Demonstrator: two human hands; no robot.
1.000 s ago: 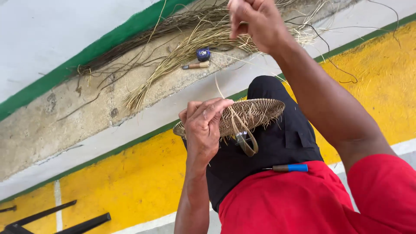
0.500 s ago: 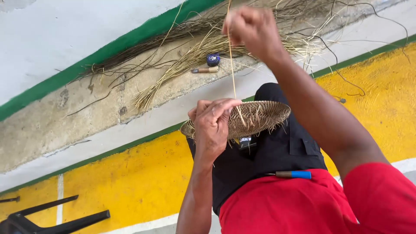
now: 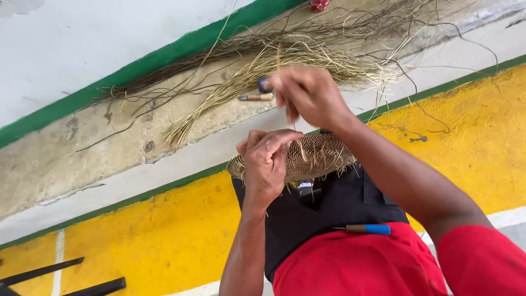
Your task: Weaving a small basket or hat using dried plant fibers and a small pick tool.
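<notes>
Up above the lap, the right hand (image 3: 309, 96) pinches a thin pale strand (image 3: 280, 66) between closed fingertips, while the left hand (image 3: 266, 161) clamps the near rim of a small woven basket (image 3: 318, 156) just below it. Nothing shows inside the shallow basket, which rests on a black cloth (image 3: 329, 208). Further out, a blue-handled tool (image 3: 368, 228) lies on the lap, and bundles of loose fibres (image 3: 263, 66) lie on the concrete ledge (image 3: 82, 148).

Yellow floor (image 3: 137, 246) with white lines. Green stripe (image 3: 164, 55) ran below white wall (image 3: 82, 33). Worn concrete ledge (image 3: 71, 148) lay between. Dark metal bars (image 3: 66, 277) sat at lower left. Even daylight.
</notes>
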